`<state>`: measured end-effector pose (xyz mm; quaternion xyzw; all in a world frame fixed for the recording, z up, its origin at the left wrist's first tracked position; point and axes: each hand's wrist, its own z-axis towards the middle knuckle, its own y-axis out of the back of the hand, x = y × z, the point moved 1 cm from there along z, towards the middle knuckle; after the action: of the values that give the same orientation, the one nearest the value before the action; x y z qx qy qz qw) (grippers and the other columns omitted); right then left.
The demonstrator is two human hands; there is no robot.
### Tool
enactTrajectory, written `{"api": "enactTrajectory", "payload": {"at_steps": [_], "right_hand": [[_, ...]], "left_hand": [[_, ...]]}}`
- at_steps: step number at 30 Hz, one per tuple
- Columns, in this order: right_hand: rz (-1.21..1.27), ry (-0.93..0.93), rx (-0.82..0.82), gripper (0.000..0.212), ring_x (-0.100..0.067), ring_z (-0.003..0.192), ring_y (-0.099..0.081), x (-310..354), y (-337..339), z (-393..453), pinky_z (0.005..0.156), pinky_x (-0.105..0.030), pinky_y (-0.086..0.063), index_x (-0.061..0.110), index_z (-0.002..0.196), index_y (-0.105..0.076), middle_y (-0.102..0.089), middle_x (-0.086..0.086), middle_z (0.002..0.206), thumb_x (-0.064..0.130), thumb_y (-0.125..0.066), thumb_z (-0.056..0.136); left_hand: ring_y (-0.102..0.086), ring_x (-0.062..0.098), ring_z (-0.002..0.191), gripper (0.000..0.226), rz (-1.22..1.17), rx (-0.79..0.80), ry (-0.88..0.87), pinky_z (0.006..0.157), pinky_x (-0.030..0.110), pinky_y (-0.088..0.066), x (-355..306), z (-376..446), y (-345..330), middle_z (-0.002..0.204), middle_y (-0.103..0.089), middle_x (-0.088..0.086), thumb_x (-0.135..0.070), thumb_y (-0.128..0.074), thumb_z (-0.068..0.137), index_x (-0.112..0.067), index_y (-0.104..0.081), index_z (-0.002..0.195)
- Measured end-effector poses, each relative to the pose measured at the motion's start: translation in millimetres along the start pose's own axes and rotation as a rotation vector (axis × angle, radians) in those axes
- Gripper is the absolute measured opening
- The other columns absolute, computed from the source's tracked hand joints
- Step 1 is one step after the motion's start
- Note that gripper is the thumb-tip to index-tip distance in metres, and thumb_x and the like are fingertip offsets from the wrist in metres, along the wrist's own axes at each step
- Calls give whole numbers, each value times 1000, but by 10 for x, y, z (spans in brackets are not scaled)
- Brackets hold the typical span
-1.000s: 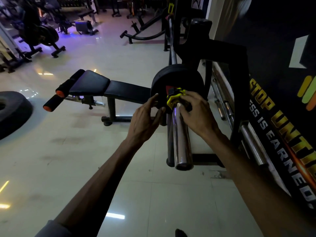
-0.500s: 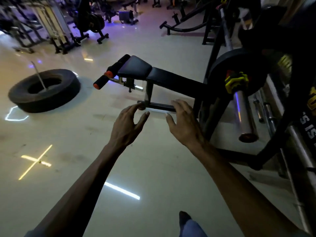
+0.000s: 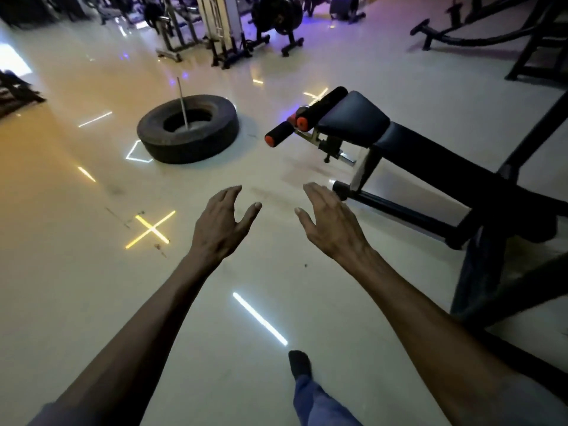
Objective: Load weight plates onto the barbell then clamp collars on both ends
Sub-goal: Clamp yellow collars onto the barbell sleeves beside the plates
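Note:
My left hand (image 3: 222, 222) and my right hand (image 3: 330, 224) are stretched out over the glossy floor, palms facing each other, fingers spread, holding nothing. The barbell, its black plate and the yellow collar are out of the frame. Far back, a rack (image 3: 278, 15) carries dark round weight plates. My foot in a dark sock (image 3: 299, 362) steps forward below my hands.
A black bench (image 3: 427, 149) with orange-tipped foam rollers (image 3: 279, 133) stands at the right, and its frame base (image 3: 399, 209) lies close to my right hand. A large tyre (image 3: 187, 129) with a metal rod lies ahead on the left. Gym machines line the back.
My hands came off the yellow collar on the barbell sleeve. The view swung left, so the barbell and plate slid out of the frame on the right. The tyre came toward the middle.

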<state>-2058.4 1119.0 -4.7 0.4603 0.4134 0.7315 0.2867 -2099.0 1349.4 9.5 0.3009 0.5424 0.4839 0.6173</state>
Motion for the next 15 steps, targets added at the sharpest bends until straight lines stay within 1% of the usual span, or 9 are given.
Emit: {"api": "enactTrajectory", "payload": {"at_steps": [8,12,15], "right_hand": [[35,48,57,56,-26,152,-32,135,-560,1800,121,-43,-36,14,157,-36,-38,-9,163,38,-45,106],[42,63,77,57,-25,152,-33,237,-855,2631,121,-45,-36,14,156,-36,-38,-9,163,38,-46,106],[34,75,90,57,-25,152,-33,322,-1162,3270,122,-47,-33,13,156,-37,-38,-9,163,38,-47,106]], "left_hand": [[-44,24,143,76,72,38,76,113,44,-44,810,1407,61,155,-49,7,-67,-42,100,-14,-42,154],[-44,24,143,75,74,29,103,114,42,-41,1242,2061,23,155,-49,8,-65,-42,101,-12,-41,154],[-44,26,143,76,71,17,136,115,43,-40,1649,2612,-60,156,-48,10,-65,-42,101,-13,-40,155]]}}
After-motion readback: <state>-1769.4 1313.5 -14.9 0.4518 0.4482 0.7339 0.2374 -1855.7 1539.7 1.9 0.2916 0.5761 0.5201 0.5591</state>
